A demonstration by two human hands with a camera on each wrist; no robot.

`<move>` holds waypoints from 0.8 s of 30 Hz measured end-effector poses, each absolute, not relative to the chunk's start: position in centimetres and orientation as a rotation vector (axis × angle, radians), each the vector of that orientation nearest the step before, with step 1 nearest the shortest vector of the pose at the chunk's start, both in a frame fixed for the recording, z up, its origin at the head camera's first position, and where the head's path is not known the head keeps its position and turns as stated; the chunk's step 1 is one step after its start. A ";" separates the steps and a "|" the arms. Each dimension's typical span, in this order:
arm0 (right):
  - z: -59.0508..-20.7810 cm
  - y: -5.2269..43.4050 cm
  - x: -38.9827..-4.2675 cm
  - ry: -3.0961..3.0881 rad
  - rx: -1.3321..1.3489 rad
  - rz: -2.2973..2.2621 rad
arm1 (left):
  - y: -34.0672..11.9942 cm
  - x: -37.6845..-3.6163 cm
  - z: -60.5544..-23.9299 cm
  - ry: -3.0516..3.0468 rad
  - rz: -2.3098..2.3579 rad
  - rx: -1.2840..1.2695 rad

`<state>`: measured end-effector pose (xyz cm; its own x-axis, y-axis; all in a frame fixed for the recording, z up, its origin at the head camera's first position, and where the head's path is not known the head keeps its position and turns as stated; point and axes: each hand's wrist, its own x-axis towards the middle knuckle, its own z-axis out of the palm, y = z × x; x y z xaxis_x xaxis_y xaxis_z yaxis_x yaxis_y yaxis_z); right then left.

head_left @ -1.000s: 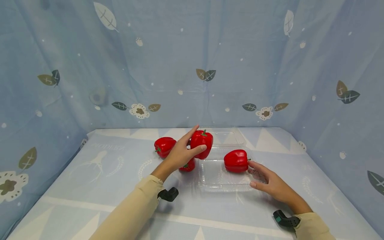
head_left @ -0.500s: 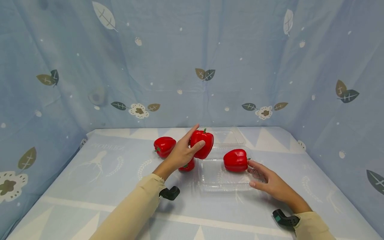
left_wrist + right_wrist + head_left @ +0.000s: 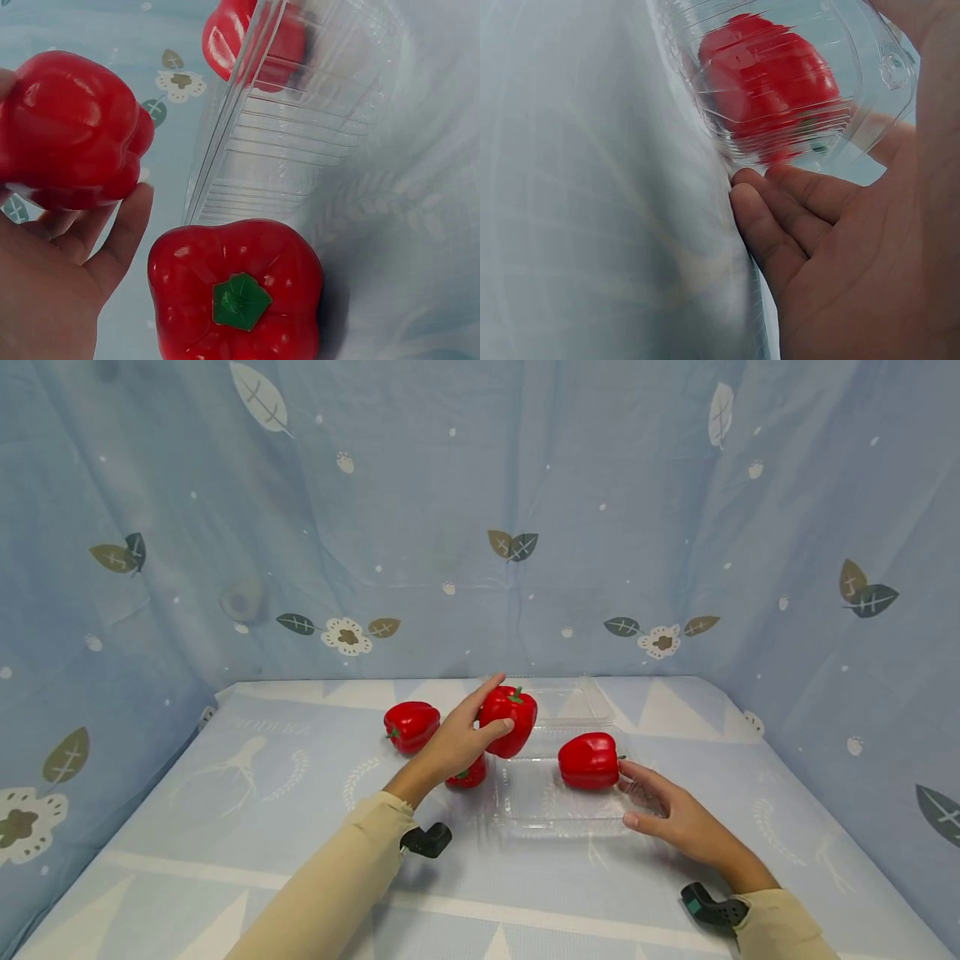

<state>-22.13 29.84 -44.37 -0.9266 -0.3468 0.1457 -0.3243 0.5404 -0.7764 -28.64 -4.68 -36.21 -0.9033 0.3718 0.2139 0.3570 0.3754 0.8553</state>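
The bench (image 3: 225, 827), draped in a pale blue patterned cloth that also hangs as a backdrop (image 3: 450, 485) at twelve o'clock, carries everything, which gives the red fruit a plain surface to stand out against. At its centre lies a clear plastic clamshell tray (image 3: 555, 810), its lid (image 3: 566, 700) folded flat toward twelve o'clock so the base is open from above. The right hand (image 3: 671, 818) rests at the tray's four o'clock edge with fingers relaxed and spread against the wall, clenching nothing; I judge it is there to brace the light plastic so it does not skid. The left hand (image 3: 457, 743) reaches in from eight o'clock and grasps a red bell pepper (image 3: 508, 720), thumb across its front and fingers behind, lifted clear of the cloth just off the tray's ten o'clock corner, stem upward. One pepper (image 3: 590, 761) already sits inside the tray at its two o'clock corner, lying on its side with the stem toward three o'clock, leaving floor free beside it. Another pepper (image 3: 411, 725) waits on the cloth at nine o'clock of the held one, and a smaller one (image 3: 468, 773) sits under the left hand, touching the tray's outer wall in the left wrist view, stem up.
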 end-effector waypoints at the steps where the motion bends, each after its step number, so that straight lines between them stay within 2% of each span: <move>1: -44.4 29.8 -22.1 2.735 -0.590 -1.372 | -4.7 -28.6 -36.2 2.595 1.604 0.694; 24: -44.6 29.9 -22.1 2.730 -0.604 -1.383 | -3.7 -29.1 -35.6 2.613 1.508 0.616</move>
<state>-22.13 29.90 -44.56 -0.9249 -0.3486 0.1520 -0.3288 0.5319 -0.7804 -29.05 -3.66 -35.64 -0.9182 0.3693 0.1430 0.3085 0.4407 0.8430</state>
